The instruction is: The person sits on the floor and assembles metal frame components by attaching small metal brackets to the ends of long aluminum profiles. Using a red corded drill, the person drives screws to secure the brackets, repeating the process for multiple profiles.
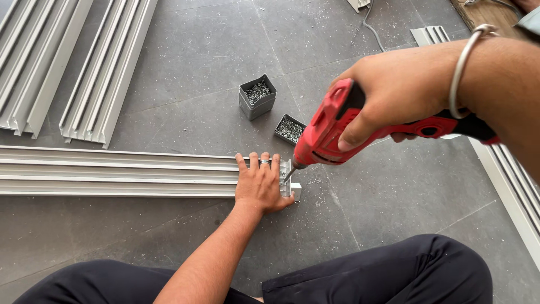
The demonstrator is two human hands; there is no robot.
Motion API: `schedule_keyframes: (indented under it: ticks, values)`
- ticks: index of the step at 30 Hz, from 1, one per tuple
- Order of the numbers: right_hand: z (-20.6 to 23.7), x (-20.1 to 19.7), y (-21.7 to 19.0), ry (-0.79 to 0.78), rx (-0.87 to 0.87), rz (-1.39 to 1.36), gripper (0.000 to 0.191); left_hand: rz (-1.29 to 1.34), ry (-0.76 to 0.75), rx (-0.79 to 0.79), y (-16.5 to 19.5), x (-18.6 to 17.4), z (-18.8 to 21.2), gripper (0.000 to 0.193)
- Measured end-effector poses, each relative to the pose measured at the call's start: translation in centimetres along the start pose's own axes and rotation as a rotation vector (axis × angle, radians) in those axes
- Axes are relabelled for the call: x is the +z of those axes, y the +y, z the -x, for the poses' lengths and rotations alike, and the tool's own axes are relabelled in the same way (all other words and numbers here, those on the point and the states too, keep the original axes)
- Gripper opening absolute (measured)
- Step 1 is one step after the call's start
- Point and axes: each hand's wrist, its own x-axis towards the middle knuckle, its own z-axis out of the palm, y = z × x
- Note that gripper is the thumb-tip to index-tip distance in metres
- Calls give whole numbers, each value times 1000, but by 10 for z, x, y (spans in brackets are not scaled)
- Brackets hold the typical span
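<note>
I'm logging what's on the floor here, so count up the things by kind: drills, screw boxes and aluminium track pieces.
Red power drill, held in the right hand: 1
Small grey boxes of screws: 2, one taller, one lower
Aluminium track pieces: 5, one under the left hand, two at upper left, one along the right edge, one at the top right
Total: 8

- We see the long rail lying on the floor, across in front of our knees.
- Two screw boxes stand just behind the rail's right end.
- More rails lie far behind, left.
</note>
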Motion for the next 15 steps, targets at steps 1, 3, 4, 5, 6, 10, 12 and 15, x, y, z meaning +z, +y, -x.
schedule_keyframes:
  ticks: [1, 3, 4, 5, 6, 10, 12, 15]
  values:
    - [1, -1, -1, -3, -18, 22, 49, -2, 1, 0, 0, -1, 1, 112]
    - [4, -6, -4, -17, -35, 34, 51, 3, 6, 1, 1, -2, 2, 112]
    - [5, -6, -7, -23, -45, 40, 51, 8, 8, 0, 1, -2, 2, 112]
    - [7, -7, -10, -23, -61, 67, 54, 11, 8, -1, 1, -3, 2, 113]
    - [8, -7, -13, -22, -77, 95, 57, 11, 27, 6, 0, -3, 2, 112]
    - [12, -2, -19, 117, -238, 242, 74, 11, 97, 23, -3, 0, 2, 109]
    - [13, 2, -19, 107, -209, 249, 77, 6, 119, 27, -2, 3, 5, 109]
    - [18, 3, -14, 91, -129, 222, 76, -1, 165, 32, 1, 4, 7, 108]
